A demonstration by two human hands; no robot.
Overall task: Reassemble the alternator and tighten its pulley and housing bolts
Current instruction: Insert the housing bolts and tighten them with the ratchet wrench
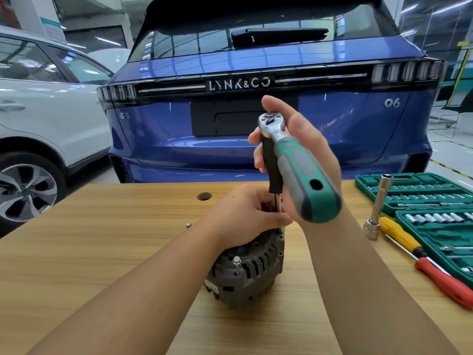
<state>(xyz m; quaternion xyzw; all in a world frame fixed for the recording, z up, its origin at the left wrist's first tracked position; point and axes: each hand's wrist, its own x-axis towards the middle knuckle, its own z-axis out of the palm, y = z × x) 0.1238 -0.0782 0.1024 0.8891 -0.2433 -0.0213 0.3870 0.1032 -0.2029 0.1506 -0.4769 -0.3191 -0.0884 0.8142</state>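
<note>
Gripping the ratchet [294, 160] head, the right hand [302, 149] stands its extension upright; the left hand [245, 213] pinches the shaft on the alternator [250, 275] below. Judged heavy, rigid, slotted: hold the housing, clear of the raised bolt [236, 263].

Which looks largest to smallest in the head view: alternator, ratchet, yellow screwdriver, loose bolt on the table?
1. Ratchet, though it is nearest the camera, so unsure against the alternator.
2. Alternator.
3. Yellow screwdriver.
4. Loose bolt.
</note>
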